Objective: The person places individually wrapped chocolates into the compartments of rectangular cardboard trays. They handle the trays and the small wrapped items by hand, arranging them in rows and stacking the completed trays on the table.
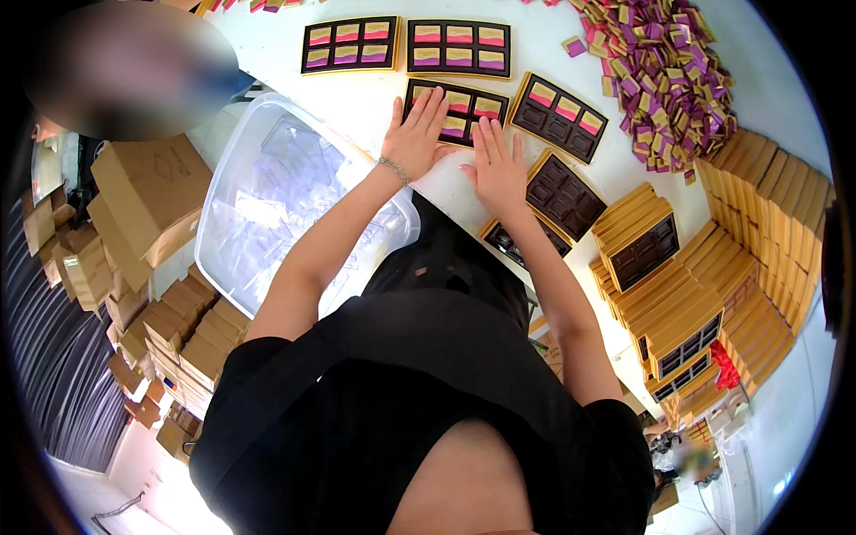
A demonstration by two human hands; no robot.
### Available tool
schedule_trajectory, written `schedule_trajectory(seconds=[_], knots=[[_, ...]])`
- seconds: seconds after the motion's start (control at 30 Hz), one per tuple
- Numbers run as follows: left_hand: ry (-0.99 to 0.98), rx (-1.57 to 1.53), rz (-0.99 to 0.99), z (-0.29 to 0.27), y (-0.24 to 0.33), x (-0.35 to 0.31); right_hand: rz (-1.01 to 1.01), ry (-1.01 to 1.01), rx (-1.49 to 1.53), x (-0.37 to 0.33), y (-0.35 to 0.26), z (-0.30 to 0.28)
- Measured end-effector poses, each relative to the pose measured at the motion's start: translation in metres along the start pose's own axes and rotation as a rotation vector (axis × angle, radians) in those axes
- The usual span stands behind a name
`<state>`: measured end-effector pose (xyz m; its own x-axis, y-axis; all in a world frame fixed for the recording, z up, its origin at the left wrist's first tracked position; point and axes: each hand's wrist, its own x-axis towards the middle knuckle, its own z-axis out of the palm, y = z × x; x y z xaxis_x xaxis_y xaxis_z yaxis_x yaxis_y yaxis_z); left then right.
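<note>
My left hand [417, 135] lies with outstretched fingers over the left side of a dark, gold-edged box [506, 107]. Small foil-wrapped squares in pink, purple and gold sit in its compartments, some hidden under my fingers. At the same box's near right edge, my right hand [499, 171] reaches in with extended fingertips. Neither hand grips anything. Just right of it, a tilted box [560, 127] has pink-and-gold squares along its far row and bare near compartments. An unfilled box [566, 194] lies closer to me, and another [506, 239] is partly covered by my right forearm.
Two filled boxes [395, 49] stand farther back. A heap of wrapped squares [669, 89] spreads at the far right, above stacked gold-edged boxes [651, 245]. Left of the table is a translucent bin [212, 209] of clear plastic pieces, beside cardboard cartons [147, 192]. A blurred person [129, 67] is upper left.
</note>
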<state>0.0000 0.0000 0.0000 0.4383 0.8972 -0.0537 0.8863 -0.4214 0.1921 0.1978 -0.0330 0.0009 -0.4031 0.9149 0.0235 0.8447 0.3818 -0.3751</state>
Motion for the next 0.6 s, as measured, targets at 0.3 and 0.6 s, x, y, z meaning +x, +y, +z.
schedule_trajectory(seconds=[0.3,0.6], knots=[[-0.004,0.049,-0.094,0.003,-0.035,-0.017,-0.014,0.303,0.176,0.05,0.056,-0.022],[-0.002,0.096,-0.064,-0.01,-0.046,-0.011,-0.038,0.194,-0.155,0.152,0.222,-0.043]])
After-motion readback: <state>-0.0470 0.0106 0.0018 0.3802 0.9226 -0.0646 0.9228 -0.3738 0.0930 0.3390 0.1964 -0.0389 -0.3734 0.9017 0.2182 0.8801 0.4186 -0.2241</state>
